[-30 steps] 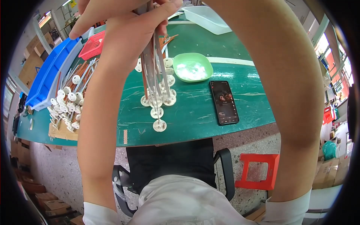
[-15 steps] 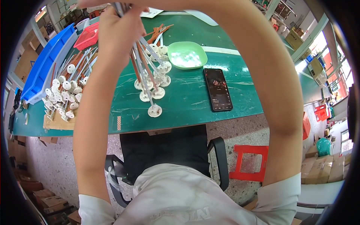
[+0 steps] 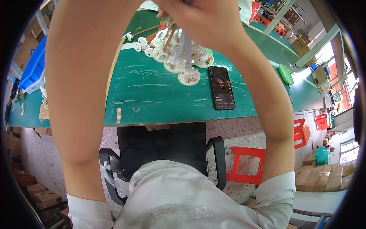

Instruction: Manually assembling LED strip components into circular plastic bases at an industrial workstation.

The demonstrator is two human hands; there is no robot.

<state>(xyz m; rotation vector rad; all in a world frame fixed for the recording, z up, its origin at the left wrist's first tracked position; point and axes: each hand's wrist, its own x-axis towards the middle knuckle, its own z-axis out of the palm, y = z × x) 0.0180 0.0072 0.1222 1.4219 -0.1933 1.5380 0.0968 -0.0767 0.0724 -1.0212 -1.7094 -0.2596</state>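
My right hand is closed near the top edge, above the table. From it hangs a bundle of thin strips with round white disc ends, discs downward. My left forearm rises across the left side and leaves the picture at the top, so my left hand is out of view. More brown strips and white discs lie on the green table behind the bundle. A black phone with a lit screen lies right of the discs. Of the pale green bowl, only a sliver shows behind them.
At the far left stands a blue tray, with more white discs partly hidden by my forearm. A green dish sits at the right. A small perforated strip lies near the front edge. A black chair and red stool stand below.
The bundle has moved right and up, from my left hand to my right hand. My left hand has gone out of view at the top; its forearm now covers most of the left-hand pile.
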